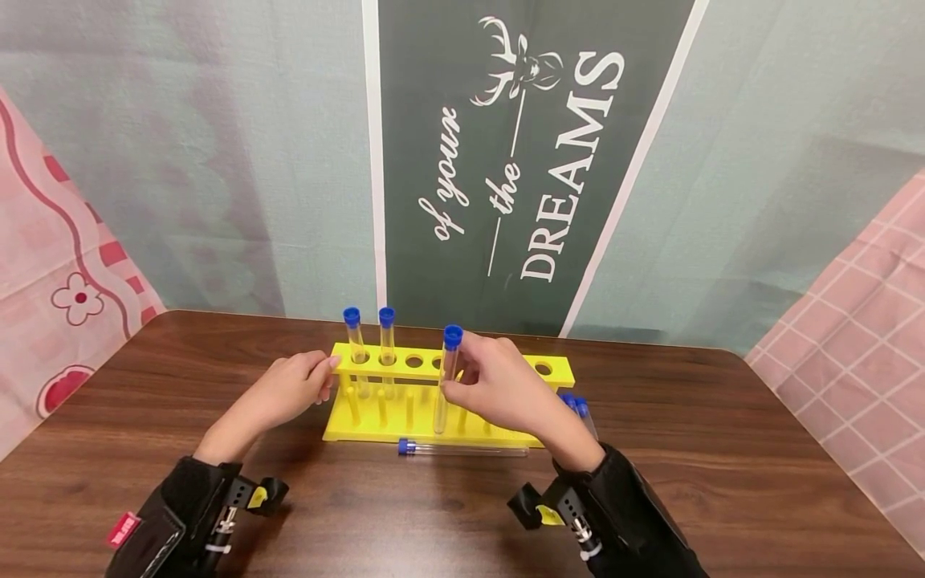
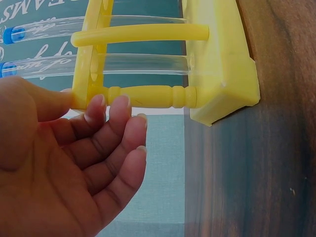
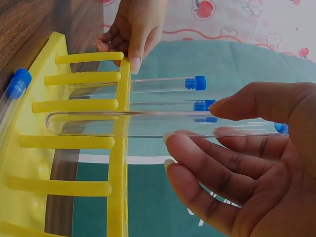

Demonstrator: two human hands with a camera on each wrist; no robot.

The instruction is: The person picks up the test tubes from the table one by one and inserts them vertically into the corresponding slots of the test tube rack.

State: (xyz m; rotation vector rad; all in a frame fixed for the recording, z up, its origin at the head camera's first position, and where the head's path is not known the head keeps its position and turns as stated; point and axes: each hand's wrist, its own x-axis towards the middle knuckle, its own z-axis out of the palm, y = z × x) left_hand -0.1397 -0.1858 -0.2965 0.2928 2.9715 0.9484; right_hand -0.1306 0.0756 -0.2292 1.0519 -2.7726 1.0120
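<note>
A yellow test tube rack (image 1: 376,429) stands on the brown wooden table (image 1: 723,449). Two clear tubes with blue caps (image 1: 356,345) stand in its leftmost holes. My left hand (image 1: 328,377) holds the rack's left end, thumb on the top plate and fingertips by the corner post (image 2: 148,96). My right hand (image 1: 455,381) pinches a third blue-capped tube (image 1: 442,401) between thumb and fingers. In the right wrist view this tube (image 3: 148,123) passes through a hole in the top plate (image 3: 118,163), its round bottom short of the base.
Another capped tube (image 1: 462,449) lies on the table just in front of the rack. More blue-capped tubes (image 1: 581,409) lie at the rack's right end, partly hidden by my right wrist. A printed cloth backdrop (image 1: 506,160) hangs behind the table.
</note>
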